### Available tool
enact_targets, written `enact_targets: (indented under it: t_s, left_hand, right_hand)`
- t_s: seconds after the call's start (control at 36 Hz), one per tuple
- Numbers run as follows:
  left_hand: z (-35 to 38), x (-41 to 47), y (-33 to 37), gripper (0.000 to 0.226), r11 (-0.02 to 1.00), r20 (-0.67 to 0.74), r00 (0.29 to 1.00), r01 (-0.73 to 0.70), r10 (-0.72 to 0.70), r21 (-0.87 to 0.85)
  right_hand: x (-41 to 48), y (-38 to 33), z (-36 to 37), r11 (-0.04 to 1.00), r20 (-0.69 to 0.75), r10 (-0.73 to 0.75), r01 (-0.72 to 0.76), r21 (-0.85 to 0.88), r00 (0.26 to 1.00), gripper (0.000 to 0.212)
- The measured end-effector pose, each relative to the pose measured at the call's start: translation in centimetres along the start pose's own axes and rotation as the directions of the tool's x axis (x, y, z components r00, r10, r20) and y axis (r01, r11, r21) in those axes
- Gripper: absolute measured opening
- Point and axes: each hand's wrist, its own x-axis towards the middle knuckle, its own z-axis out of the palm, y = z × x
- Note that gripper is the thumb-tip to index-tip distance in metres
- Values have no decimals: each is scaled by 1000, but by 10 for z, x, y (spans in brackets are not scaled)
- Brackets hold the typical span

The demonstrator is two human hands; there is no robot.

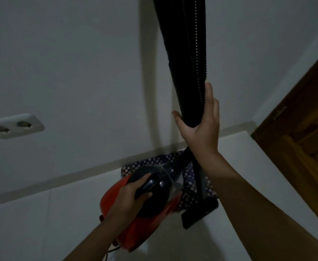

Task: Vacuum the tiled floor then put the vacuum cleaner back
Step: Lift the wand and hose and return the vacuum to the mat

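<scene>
The left hand (135, 193) was wrapped around the glossy black handle on top of the red and black plastic canister vacuum cleaner (146, 210), its grip closed tight, thumb on the near side and fingers curled over the far side. The body of the machine hung directly under that hand, low over the pale tiled floor (41, 223), and whether it touched the tiles could not be told. The right hand (201, 127) was raised higher, its grip cupped round the black ribbed hose and smooth black tube (188, 72), thumb on the left and fingers laid flat up the right side (the hose and tube ran upward out of view). Below that hand the tube continued down to a flat black floor nozzle (199, 213), which lay at the edge of a dark checked mat (194, 176) beside the white wall (79, 63). A white double wall socket (13, 126) sat well to the left, and a brown wooden door (305, 129) stood at the right.
</scene>
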Motion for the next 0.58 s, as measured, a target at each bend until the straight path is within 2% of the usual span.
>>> enact_targets:
  t_s: [0.22,0.39,0.58]
  left_hand:
    - [14,74,-27,54,999,-31,999,40,-40,-3]
    - [31,113,-54,54,997,-77,994,77,-74,30]
    - [64,160,-110,53,993,-128,989,81,-71,82]
  right_hand:
    - [17,69,52,996,68,17,-23,87,998,91]
    - [22,122,80,960,108,44,-71,270,993,92]
    - [5,191,101,930,232,5,-90,357,973,91]
